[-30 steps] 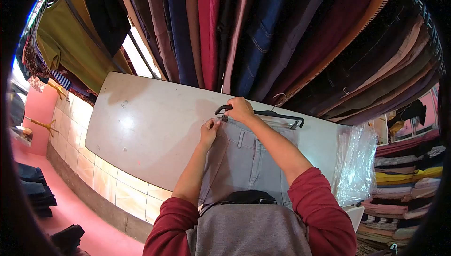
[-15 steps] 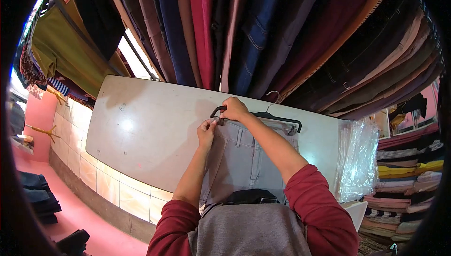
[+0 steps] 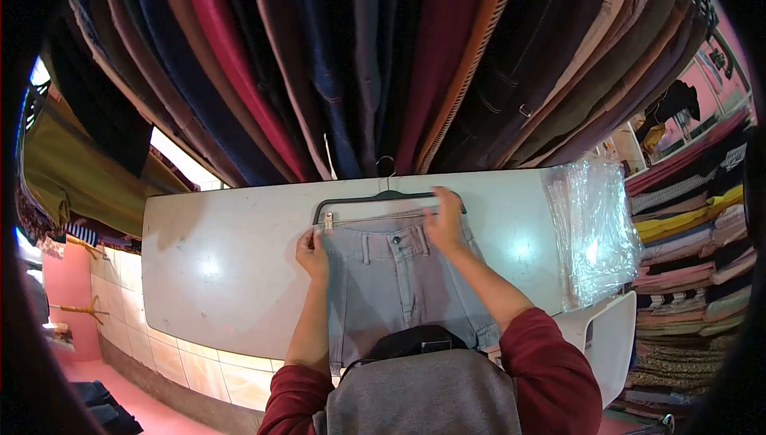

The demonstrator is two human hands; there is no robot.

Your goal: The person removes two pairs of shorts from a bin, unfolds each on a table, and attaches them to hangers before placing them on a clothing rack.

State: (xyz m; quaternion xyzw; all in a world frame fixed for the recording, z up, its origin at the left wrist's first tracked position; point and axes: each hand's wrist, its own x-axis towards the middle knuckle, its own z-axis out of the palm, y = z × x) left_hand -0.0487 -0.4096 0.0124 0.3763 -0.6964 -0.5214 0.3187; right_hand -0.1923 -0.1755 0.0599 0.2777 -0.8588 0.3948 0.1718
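Observation:
Grey jeans [image 3: 375,275] lie on the white table, waistband toward the far side. Just beyond the waistband is a black clip hanger [image 3: 391,195] with a metal hook and a thin metal bar. Its left clip [image 3: 329,223] sits at the waistband's left end. My left hand [image 3: 313,255] pinches the waistband corner beside that clip. My right hand [image 3: 447,219] is over the waistband's right part, near the hanger's right end, thumb and forefinger apart. The hanger's right clip is hidden by this hand.
Many trousers [image 3: 319,60] hang in a row above the table's far edge. Clear plastic bags [image 3: 594,235] are on the table's right end. Folded clothes [image 3: 694,267] are stacked at the right. A white chair [image 3: 622,331] stands by the table's right end.
My right hand has gone from the hanger's left end to its right side. My left hand stays at the left waistband corner. The camera view has turned, and the hanger appears more level.

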